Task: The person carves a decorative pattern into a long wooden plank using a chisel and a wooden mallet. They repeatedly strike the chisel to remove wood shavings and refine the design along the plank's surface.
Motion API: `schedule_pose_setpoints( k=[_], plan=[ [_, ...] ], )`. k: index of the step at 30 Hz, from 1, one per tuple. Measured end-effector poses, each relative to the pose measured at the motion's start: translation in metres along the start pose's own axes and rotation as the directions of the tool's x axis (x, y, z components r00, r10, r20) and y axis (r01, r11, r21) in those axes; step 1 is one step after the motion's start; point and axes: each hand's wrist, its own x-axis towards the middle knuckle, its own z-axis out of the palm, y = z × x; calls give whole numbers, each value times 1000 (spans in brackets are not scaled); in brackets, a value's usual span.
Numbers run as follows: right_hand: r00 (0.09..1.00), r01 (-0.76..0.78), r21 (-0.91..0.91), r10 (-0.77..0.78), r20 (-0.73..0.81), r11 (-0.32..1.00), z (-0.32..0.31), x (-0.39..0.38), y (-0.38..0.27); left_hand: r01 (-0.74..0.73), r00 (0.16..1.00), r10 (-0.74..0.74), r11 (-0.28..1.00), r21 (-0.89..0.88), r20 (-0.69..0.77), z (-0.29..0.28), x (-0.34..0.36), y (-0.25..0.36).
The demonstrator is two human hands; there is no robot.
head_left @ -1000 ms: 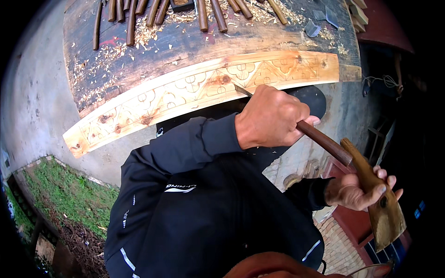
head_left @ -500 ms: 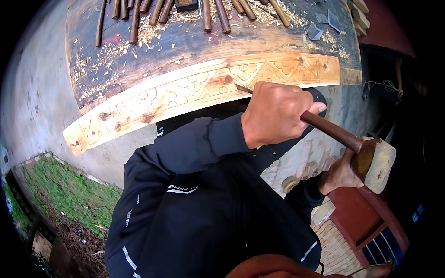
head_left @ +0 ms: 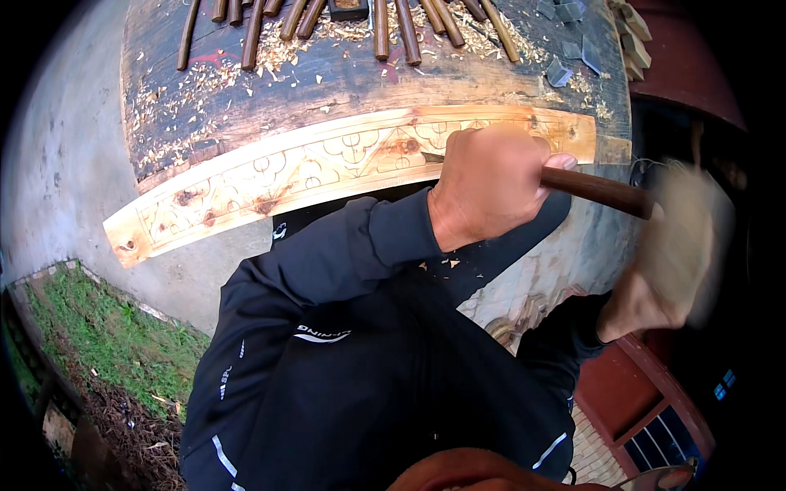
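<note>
My left hand [head_left: 495, 184] is wrapped round a carving chisel with a long brown wooden handle [head_left: 596, 190]. Its blade [head_left: 432, 156] meets the lower part of a long pale wooden board [head_left: 119, 233], which is carved or marked with a repeating pattern of curves and zigzags. At the right, my right hand [head_left: 643, 304] grips a wooden mallet [head_left: 681, 237], smeared by motion, close to the butt of the chisel handle. Whether mallet and handle touch cannot be made out. The mallet's own grip is hidden.
The board lies along the near edge of a dark worktable [head_left: 327, 90] strewn with wood shavings [head_left: 217, 90]. Several wooden tool handles [head_left: 407, 33] line its far side, near a small dark box [head_left: 349, 10]. Grey scraps [head_left: 559, 74] and wood blocks [head_left: 634, 45] sit at the far right.
The mallet and my right hand have shifted to the right, the mallet also upward, and it is now blurred. My left hand keeps the chisel on nearly the same spot. The view has shifted slightly.
</note>
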Motion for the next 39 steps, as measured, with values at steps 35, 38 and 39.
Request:
schedule_pose_setpoints(
  k=[35,38,39],
  plan=[
    [376,-927,248,708,598,283,4,-106,93,-385,834,-104,594,706,542,-159,-40,-51],
    [379,-926,250,697,609,284,6,-108,93,-373,825,-129,606,702,550,-149,-36,-54],
    [377,-926,249,699,608,283,6,-108,93,-379,826,-108,619,688,553,-147,-34,-55]
  ],
)
